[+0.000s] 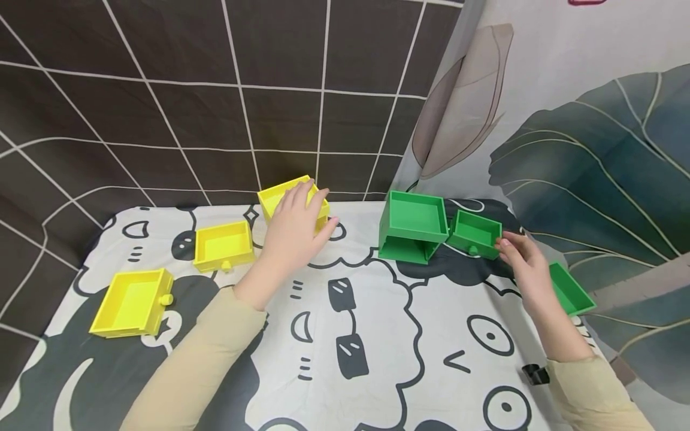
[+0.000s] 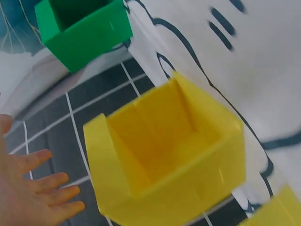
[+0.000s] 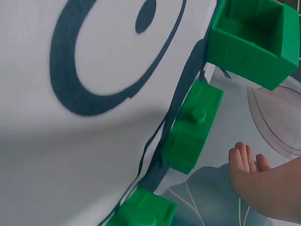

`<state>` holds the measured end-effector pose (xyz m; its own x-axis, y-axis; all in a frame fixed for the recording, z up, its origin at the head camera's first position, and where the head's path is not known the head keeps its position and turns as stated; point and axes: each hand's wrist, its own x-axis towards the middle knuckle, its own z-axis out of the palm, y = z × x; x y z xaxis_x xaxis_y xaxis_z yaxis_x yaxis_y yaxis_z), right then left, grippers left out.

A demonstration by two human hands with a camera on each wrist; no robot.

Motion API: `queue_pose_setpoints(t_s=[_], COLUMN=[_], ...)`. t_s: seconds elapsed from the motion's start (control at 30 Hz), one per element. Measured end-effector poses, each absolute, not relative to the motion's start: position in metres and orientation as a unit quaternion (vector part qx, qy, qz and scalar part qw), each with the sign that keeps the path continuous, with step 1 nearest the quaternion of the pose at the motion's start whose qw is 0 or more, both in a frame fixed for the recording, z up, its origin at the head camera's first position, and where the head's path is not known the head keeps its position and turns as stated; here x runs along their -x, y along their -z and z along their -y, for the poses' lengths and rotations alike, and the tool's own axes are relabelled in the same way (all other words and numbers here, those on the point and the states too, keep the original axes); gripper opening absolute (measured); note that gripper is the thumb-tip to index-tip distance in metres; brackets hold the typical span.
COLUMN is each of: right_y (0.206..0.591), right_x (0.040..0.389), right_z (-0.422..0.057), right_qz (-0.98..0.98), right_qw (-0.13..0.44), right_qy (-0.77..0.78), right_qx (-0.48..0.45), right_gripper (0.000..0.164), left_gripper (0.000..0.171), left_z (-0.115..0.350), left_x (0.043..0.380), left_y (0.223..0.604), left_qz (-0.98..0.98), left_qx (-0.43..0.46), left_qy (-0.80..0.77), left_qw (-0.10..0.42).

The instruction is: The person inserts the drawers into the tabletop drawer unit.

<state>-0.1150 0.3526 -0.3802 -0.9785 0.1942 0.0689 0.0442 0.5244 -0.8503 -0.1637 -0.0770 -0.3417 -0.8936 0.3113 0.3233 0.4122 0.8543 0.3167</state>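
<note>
Cartoon cloth (image 1: 385,335), gridded backdrop (image 1: 283,120); left fingers (image 1: 317,202) spread by yellow box (image 1: 272,195), right fingers (image 3: 234,164) together by green drawer (image 1: 475,230)

Home-like setting, exact kind unclear: cartoon-print cloth (image 1: 388,335), dark grid-patterned backdrop (image 1: 280,120), leaf-print hanging (image 1: 593,149).

Gridded backdrop (image 1: 283,117) beside leaf-patterned cloth (image 1: 582,155), behind cartoon-print tablecloth (image 1: 383,335).

ylw box (image 2: 164,160), grn drawer (image 1: 475,231), b/w cloth (image 1: 384,336)
</note>
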Motion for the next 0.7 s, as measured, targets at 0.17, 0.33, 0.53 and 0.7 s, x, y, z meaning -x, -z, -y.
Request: queue_pose_setpoints(t_s=[0.17,0.33,0.53,0.7], right_y=[0.385,0.390,0.396,0.396], right_x=[0.117,0.117,0.116,0.116], right_z=[-0.353,-0.356,-0.358,-0.361], right_qz=[0.817,0.767,0.722,0.667], right_qw=[0.068,0.051,0.025,-0.017], right_qy=[-0.570,-0.638,-0.691,-0.744], right_qx=[0.054,0.038,0.030,0.036], right_gripper=[0.064,0.041,0.012,0.023], left_gripper=[0.059,0.057,0.057,0.056], left_z=[0.058,0.040,0.019,0.001], left_x=[0.166,0.170,0.175,0.180], left_y=[0.345,0.350,0.357,0.362], left_qz=[0.951,0.948,0.949,0.945], left_qx=[0.202,0.223,0.230,0.232], left_qy=[0.193,0.188,0.182,0.207], left_qw=[0.132,0.127,0.115,0.104])
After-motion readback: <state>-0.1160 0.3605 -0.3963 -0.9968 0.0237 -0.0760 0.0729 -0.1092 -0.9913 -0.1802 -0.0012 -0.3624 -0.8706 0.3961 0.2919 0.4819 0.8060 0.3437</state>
